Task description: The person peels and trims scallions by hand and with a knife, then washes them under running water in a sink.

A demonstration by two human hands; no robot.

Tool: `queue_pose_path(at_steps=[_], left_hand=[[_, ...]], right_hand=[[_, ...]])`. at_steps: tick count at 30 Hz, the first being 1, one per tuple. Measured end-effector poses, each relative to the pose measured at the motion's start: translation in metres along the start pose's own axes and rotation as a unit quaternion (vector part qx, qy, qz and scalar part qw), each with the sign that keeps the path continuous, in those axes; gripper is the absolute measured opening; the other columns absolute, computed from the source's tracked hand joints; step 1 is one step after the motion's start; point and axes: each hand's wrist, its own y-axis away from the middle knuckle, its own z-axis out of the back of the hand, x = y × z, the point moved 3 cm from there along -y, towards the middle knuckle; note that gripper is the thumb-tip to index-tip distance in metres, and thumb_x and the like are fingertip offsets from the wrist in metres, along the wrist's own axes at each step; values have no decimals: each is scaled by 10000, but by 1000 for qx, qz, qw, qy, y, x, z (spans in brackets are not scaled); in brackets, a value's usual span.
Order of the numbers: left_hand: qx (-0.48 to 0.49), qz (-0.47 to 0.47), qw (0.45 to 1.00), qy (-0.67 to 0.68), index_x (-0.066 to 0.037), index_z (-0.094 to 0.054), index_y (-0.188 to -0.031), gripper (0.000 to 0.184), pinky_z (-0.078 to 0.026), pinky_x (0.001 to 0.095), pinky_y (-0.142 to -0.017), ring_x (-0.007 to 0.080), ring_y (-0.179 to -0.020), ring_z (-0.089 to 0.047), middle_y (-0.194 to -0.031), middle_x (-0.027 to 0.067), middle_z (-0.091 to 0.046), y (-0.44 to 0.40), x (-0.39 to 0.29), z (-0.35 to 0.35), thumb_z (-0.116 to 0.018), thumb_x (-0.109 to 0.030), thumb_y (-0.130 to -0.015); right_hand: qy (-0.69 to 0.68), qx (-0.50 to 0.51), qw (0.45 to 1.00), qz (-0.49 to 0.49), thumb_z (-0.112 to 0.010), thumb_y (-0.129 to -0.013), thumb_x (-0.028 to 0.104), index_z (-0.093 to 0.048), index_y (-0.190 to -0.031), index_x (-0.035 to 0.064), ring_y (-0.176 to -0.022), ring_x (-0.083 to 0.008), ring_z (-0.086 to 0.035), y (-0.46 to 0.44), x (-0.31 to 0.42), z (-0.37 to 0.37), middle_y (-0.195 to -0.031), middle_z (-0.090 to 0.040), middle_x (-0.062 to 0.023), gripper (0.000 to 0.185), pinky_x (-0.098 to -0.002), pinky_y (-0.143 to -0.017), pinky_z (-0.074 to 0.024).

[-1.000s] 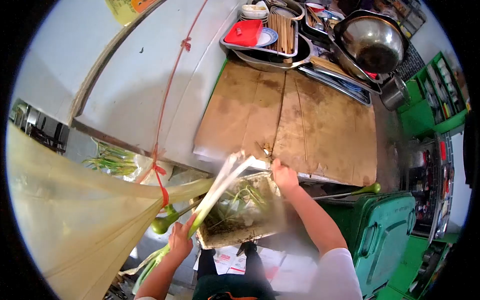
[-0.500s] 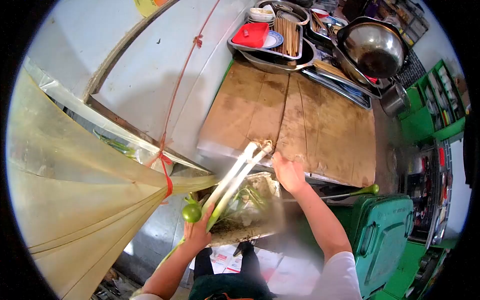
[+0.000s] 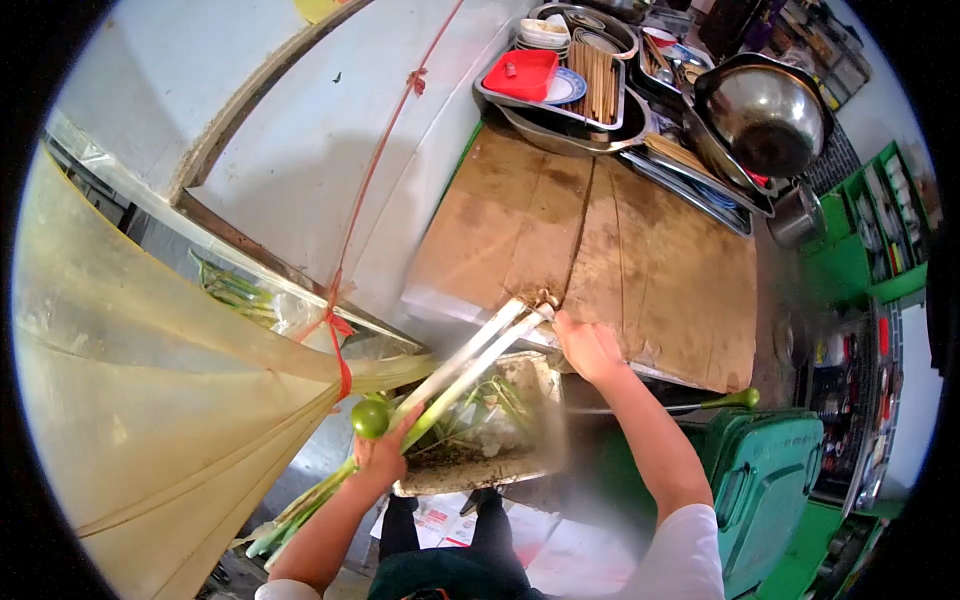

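Note:
Two long scallions [image 3: 462,368] with white stalks slant upward over a dirty box [image 3: 480,470] holding green scraps. My left hand [image 3: 382,455] is wrapped round their green part, with the leaves trailing below the wrist. Beside the root ends, at the edge of the cardboard-covered table [image 3: 660,270], my right hand [image 3: 590,348] has its fingers curled in a pinch. What lies between those fingers is too small to make out. A round green knob [image 3: 370,418] shows just above my left hand.
A green lidded bin [image 3: 770,490] stands at the right. Yellowish plastic sheeting [image 3: 180,400], tied with red string, hangs at the left. Trays with chopsticks [image 3: 595,82] and metal bowls [image 3: 765,115] sit at the table's back. More scallions [image 3: 235,290] lie behind the sheeting.
The scallions' root ends have moved up and right to the table edge, beside my right hand. My left hand has shifted slightly up the stalks' side. The camera view has also shifted.

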Motion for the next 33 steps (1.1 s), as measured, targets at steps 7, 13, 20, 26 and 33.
queue_pose_path(at_steps=[7, 13, 20, 26, 33], left_hand=[[65, 16, 998, 1, -393, -329, -1226, 783, -261, 395, -907, 319, -1087, -367, -1101, 142, -474, -4, 8, 9, -576, -17, -585], [61, -64, 993, 77, -276, -433, -1156, 653, -395, 416, -773, 382, -941, -460, -1043, 213, -442, -2, 18, 26, -496, 33, -585], [160, -62, 985, -23, -177, -541, -946, 419, -395, 442, -740, 362, -943, -455, -1014, 170, -438, 2, 28, 23, -529, -23, -556], [177, -3, 984, -14, -147, -537, -927, 355, -395, 456, -723, 359, -940, -457, -1003, 164, -441, -1, 36, 18, -524, -36, -591], [127, 52, 986, 97, -127, -533, -919, 289, -411, 453, -683, 362, -845, -516, -869, 155, -538, 110, 106, -22, -518, -61, -638]], right_hand=[[11, 54, 998, 15, -333, -827, 171, -395, -875, 37, -618, -353, -569, -3, 2, 5, -610, -560, -201, 155, -453, -557, -442], [-10, 118, 993, -21, -322, -837, 212, -388, -891, 39, -679, -382, -555, -7, 7, 16, -692, -564, -223, 193, -463, -599, -436], [-38, 130, 988, -68, -321, -842, 306, -383, -905, 70, -704, -396, -551, -15, 10, 9, -740, -571, -220, 252, -480, -615, -426], [-36, 79, 995, -45, -352, -836, 249, -380, -874, 68, -626, -375, -558, -28, -1, -59, -700, -575, -190, 187, -470, -569, -438], [-8, -42, 999, -22, -347, -848, 224, -373, -885, 64, -610, -356, -561, -18, 4, -71, -670, -572, -171, 166, -443, -515, -446]])
